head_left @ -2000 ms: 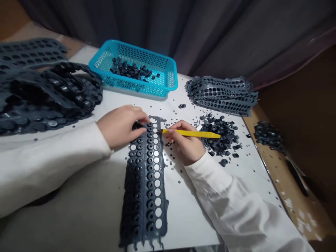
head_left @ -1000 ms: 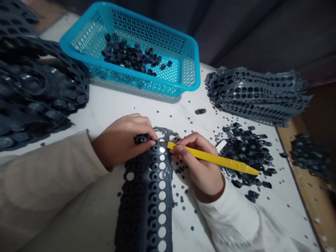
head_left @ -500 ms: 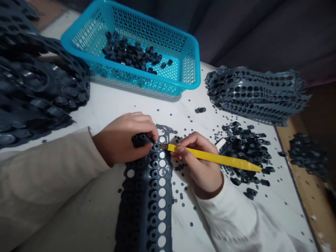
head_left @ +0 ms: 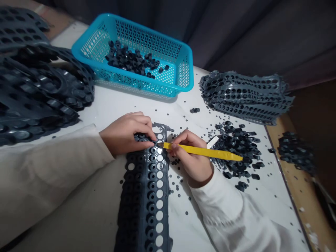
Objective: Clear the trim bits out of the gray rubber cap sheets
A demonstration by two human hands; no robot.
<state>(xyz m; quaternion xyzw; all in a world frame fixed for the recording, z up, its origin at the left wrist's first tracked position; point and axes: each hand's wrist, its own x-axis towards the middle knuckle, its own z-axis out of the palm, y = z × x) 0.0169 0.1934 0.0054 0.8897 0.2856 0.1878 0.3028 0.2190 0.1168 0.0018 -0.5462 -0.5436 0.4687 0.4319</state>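
A dark grey rubber strip (head_left: 147, 196) full of ring-shaped parts lies lengthwise in front of me; one column along its right side shows bare holes. My left hand (head_left: 126, 134) is curled over the strip's far end, fingertips pinched on the rings there. My right hand (head_left: 193, 157) grips a yellow tool (head_left: 202, 151) like a pen, its tip touching the strip's top right corner by my left fingertips.
A blue basket (head_left: 181, 75) with loose black rings stands at the back. Stacks of punched strips lie at the right (head_left: 246, 96) and heaps of full ones at the left (head_left: 39, 94). A pile of loose rings (head_left: 237, 150) and small dots scatter over the white table.
The view drew in close, then eased back a little. My left hand lifted a small cluster of rings at the strip's end and pressed back down. The yellow tool stayed at the corner.
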